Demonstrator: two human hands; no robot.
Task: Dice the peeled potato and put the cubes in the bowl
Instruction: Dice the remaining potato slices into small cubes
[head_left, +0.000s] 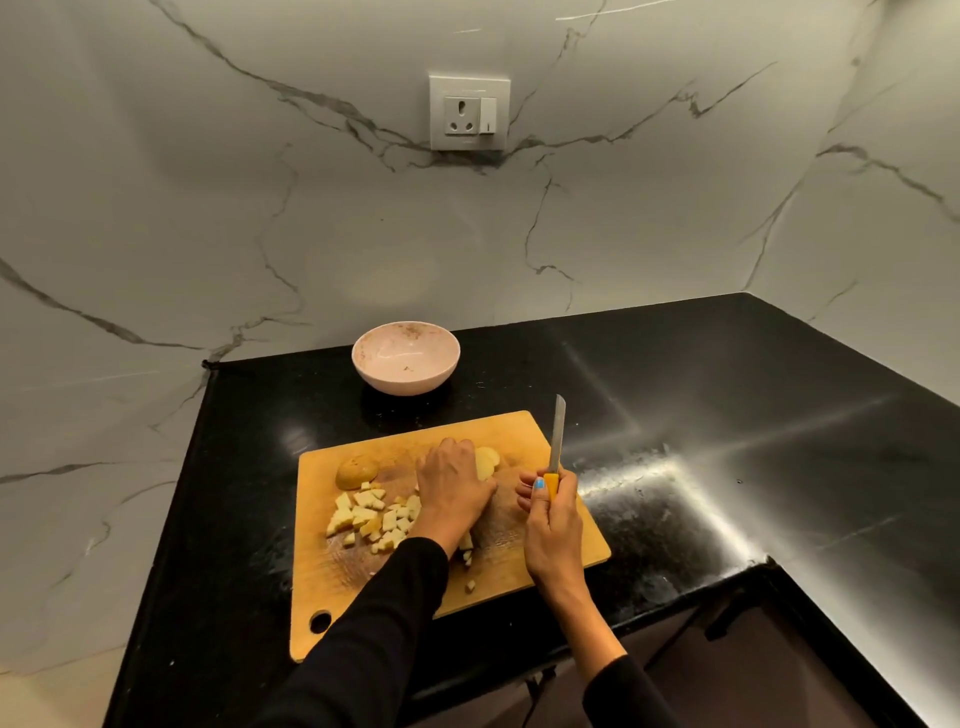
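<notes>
Head view
Left hand (453, 491): lies palm down on the cutting board (524, 564), fingers curved over the peeled potato piece (487, 461); how firmly it holds cannot be told.
Right hand (549, 530): wrapped round the yellow handle of the knife (556, 447), blade pointing away, just right of the potato.
Cubes (371, 517): heaped on the board's left part, beside the left hand.
Potato end (356, 472): behind the cubes.
Bowl (405, 357): on the black bench (727, 415), beyond the board.

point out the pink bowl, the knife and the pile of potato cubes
pale pink round bowl (415, 382), head view, front outer wall
yellow-handled steel knife (557, 436), head view, mid blade
pile of diced potato cubes (363, 517), head view, pile's middle
</notes>
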